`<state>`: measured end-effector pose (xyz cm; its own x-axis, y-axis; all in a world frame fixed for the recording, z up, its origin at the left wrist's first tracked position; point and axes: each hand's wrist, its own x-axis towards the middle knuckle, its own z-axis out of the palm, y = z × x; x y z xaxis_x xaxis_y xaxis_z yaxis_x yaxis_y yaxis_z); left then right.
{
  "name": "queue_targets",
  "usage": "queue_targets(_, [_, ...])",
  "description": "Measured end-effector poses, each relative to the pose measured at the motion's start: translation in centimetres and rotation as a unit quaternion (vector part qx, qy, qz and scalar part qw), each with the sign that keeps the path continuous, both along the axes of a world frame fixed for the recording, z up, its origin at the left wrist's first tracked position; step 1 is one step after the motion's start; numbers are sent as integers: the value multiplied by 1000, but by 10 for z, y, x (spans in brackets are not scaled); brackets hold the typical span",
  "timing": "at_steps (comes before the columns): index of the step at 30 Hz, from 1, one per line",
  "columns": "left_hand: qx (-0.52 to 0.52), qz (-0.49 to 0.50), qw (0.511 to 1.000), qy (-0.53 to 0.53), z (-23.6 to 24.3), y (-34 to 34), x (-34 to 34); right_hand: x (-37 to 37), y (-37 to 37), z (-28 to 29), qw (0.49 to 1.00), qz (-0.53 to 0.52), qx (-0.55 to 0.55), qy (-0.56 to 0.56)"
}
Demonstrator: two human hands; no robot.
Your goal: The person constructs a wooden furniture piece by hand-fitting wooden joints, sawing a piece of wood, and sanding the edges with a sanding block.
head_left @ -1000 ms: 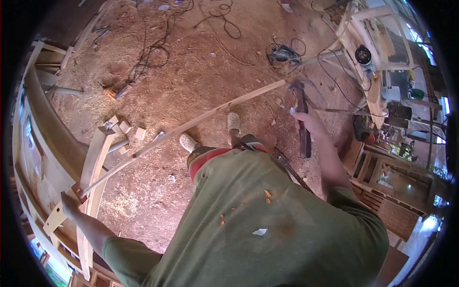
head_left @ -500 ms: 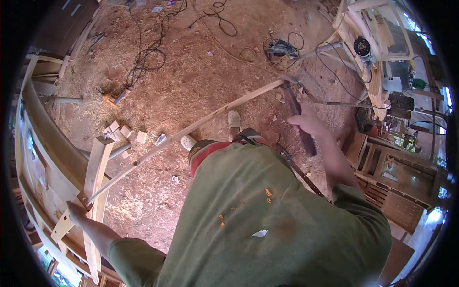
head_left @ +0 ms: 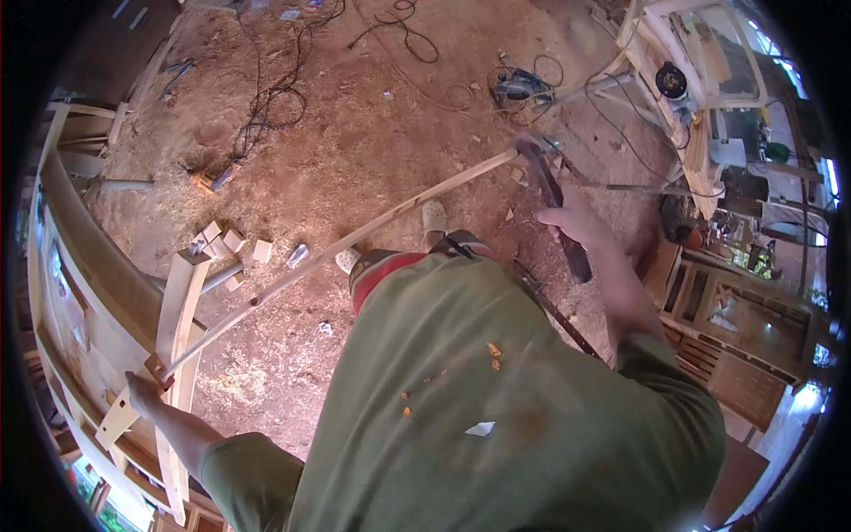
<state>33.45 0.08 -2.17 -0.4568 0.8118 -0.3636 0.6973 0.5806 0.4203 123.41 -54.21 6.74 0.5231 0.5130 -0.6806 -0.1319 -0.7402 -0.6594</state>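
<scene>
A hammer (head_left: 551, 188) is gripped by its dark handle in my right hand (head_left: 572, 222). Its head lies at the far end of a long, narrow wooden strip (head_left: 355, 234), apparently touching it. The strip slants down to the left and meets a wooden frame there. Beside that joint, my left hand (head_left: 142, 396) is closed around a short light wooden piece (head_left: 115, 422) with holes in it; its fingertips are partly hidden. A pale wooden post (head_left: 182, 297) rises just past this hand, and the strip runs across it.
A large curved wooden piece (head_left: 97, 257) fills the left side. Small wood blocks (head_left: 232, 242), an orange power tool (head_left: 206, 182) and dark cables (head_left: 279, 97) lie on the sawdust-covered floor. Another corded tool (head_left: 521, 86) is farther off. Wooden cabinet pieces (head_left: 745, 328) stand at right.
The hammer head has shifted slightly left onto the strip's far end, and my right hand has dropped a little. The left hand stays in place.
</scene>
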Motion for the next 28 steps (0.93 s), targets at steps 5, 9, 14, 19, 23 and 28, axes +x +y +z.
queue_targets(5, [78, 103, 984, -120, 14, -24, 44, 31, -8, 5, 943, -333, 30, 5])
queue_targets(9, [101, 213, 952, -193, 27, -34, 76, 8, -3, -18, 989, -97, -75, -77])
queue_targets(14, [66, 180, 946, -260, 36, -40, 84, 7, -14, -8, 998, 19, -58, -7])
queue_targets(19, [76, 160, 976, -128, 15, -24, 55, 36, -17, -26, 950, -311, 32, 2])
queue_targets(23, [55, 76, 996, -5, -11, -29, 16, -5, -9, -25, 992, -117, -15, -38])
queue_targets(28, [7, 100, 993, -56, 5, -12, 21, 21, -18, -9, 994, -62, -68, -64])
